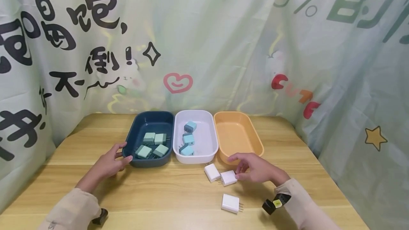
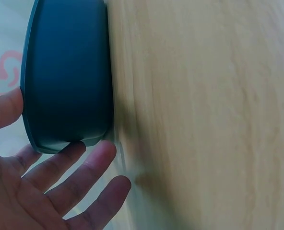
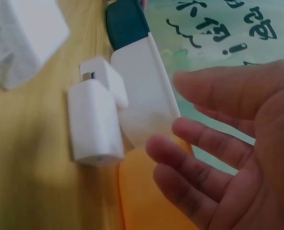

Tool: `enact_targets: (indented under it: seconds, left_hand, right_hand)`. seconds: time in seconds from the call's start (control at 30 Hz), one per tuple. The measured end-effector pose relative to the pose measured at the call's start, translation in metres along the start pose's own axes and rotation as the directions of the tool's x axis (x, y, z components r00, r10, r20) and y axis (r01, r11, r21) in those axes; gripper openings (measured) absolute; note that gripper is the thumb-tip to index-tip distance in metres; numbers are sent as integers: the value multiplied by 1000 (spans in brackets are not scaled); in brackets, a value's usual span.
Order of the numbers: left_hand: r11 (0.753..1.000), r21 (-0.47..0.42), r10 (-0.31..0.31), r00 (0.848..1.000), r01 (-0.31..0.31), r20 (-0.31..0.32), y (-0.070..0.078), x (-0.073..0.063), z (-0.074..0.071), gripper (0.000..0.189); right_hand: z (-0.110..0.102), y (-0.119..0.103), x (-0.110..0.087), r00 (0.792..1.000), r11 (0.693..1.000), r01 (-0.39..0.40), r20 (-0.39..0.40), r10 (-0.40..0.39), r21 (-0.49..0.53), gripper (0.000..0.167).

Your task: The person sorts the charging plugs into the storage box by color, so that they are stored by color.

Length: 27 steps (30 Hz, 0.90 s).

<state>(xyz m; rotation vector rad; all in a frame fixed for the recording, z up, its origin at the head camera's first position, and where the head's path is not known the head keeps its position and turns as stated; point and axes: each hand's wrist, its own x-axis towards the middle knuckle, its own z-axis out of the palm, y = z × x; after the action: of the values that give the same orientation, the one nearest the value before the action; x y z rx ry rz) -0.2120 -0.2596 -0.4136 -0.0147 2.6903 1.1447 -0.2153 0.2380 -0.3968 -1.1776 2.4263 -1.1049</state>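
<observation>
Three white, boxy plastic chargers [image 1: 228, 178] are lying near the rounded orange plastic tray [image 1: 238, 134]. The empty right hand [image 1: 255, 168], fingers parted, is apparently reaching for one; lifting it is likely calling for a thumb-and-finger pinch. The spread left hand [image 1: 108, 164] is touching the rounded navy plastic tray [image 1: 154, 121].

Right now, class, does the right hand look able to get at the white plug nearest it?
Probably yes: the right hand is empty, close beside that white plug, and nothing visible stands between them.
</observation>
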Motion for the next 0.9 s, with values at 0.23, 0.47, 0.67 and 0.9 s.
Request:
enact_targets:
  seconds: [0.23,0.47,0.67,0.9]
  left_hand:
    - [1000,-4,1,1000,-1,3,2,0,0,80]
    - [1000,3,1,1000,-1,10,2,0,-1,80]
    - [1000,13,16,1000,-16,7,1,0,-2,80]
    - [999,25,33,999,-33,12,2,1,-4,79]
  right_hand:
    - [5,4,-13,1000,1000,-28,2,28,-3,50]
    - [10,13,-12,998,1000,-17,61,18,-26,49]
    - [16,17,-7,993,997,-52,106,58,-54,50]
    - [20,19,-1,994,980,-69,74,84,-184,41]
